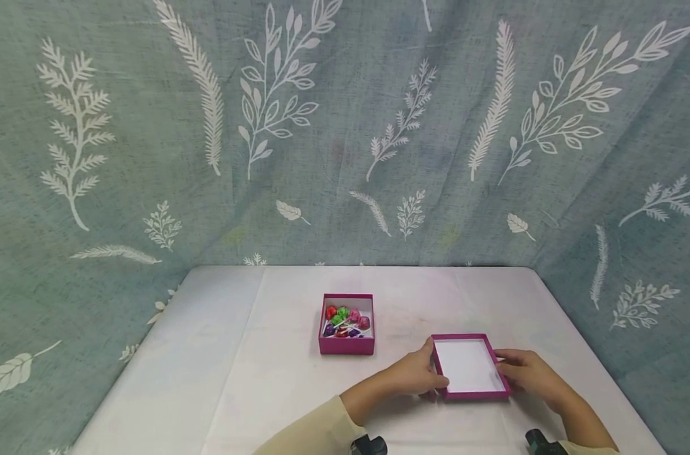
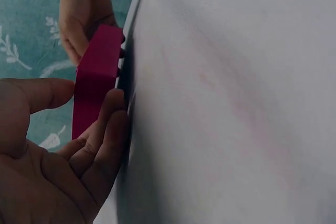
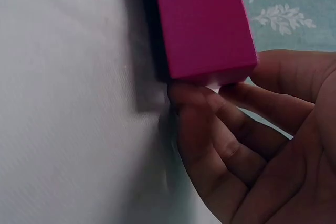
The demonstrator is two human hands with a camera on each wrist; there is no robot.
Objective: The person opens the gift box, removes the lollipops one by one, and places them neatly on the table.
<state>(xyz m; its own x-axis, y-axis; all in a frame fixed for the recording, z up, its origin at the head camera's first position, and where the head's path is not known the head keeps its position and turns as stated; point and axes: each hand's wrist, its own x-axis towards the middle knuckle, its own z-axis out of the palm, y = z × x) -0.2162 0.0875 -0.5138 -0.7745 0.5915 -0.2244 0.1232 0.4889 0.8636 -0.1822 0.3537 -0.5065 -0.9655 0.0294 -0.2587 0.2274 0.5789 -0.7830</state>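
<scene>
A shallow square magenta box lid (image 1: 471,366) with a white inside lies open side up over the right part of the white table. My left hand (image 1: 416,374) grips its left side, with the thumb at the rim and the fingers low against the wall, as the left wrist view shows on the lid (image 2: 97,85). On the opposite side, my right hand (image 1: 529,374) holds the lid's right edge, and its fingertips reach under the lid (image 3: 207,24) in the right wrist view. Left of the hands stands a magenta box (image 1: 347,345) with several wrapped lollipops (image 1: 344,317) inside.
A white cloth covers the table (image 1: 277,392). Behind it and along both sides hangs a blue-green curtain (image 1: 333,208) with white leaf prints. Dark wrist devices sit at both sleeves near the front edge.
</scene>
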